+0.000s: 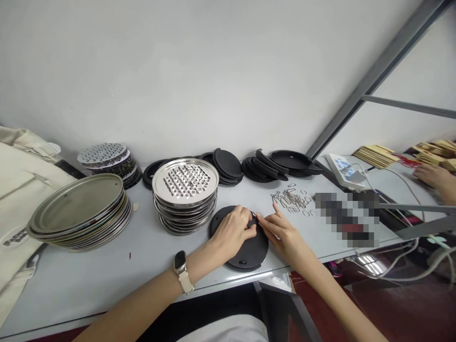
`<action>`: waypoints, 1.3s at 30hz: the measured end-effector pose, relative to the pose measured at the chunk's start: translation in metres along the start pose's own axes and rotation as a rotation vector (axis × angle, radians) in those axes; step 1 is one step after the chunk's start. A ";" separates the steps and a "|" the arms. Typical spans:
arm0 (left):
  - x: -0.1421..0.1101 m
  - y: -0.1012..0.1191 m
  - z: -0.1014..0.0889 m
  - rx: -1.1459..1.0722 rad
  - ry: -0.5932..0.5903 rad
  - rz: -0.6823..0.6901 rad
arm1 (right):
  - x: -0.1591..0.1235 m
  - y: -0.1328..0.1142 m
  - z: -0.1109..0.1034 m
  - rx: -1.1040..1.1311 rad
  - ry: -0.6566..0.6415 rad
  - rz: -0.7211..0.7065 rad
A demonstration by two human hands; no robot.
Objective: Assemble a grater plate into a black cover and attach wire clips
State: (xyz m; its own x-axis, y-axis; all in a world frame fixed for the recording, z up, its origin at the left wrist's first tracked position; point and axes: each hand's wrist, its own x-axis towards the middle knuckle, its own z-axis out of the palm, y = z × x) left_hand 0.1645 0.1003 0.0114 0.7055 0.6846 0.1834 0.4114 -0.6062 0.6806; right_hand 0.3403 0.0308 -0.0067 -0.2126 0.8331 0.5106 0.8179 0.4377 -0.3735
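A round black disc (245, 254) with small raised studs lies flat near the table's front edge. My left hand (233, 232) reaches over it, wearing a watch at the wrist, with its fingers closed near the far right rim. Against that same rim, my right hand (283, 232) pinches with thumb and forefinger. A small shiny metal piece (254, 214) shows between the two hands; its exact kind is too small to tell. Just beyond lies a loose pile of metal clasps and rings (294, 198). What the left fingertips hold is partly hidden.
Left of the disc stands a stack of perforated metal discs (185, 183). Farther left are a stack of round metal trays (80, 204) and a cream bag (21, 166). Black round covers (228, 166) line the wall. At far right, another person's hand (432, 175) touches wooden pieces.
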 end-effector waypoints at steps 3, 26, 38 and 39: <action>0.000 0.001 -0.001 0.007 -0.002 -0.003 | 0.003 0.002 -0.003 0.023 -0.041 -0.014; 0.015 -0.008 -0.004 -0.100 0.052 0.192 | -0.003 0.005 -0.004 0.070 -0.012 0.006; 0.026 -0.013 -0.005 -0.110 0.072 0.199 | -0.006 0.007 0.001 0.003 0.047 0.062; 0.026 -0.013 -0.005 -0.117 0.083 0.189 | -0.005 0.006 0.001 -0.018 0.053 0.054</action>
State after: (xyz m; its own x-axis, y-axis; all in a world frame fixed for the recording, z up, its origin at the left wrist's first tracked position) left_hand 0.1745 0.1278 0.0105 0.7120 0.5971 0.3695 0.2033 -0.6790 0.7054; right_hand 0.3457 0.0295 -0.0128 -0.1399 0.8357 0.5310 0.8370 0.3863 -0.3875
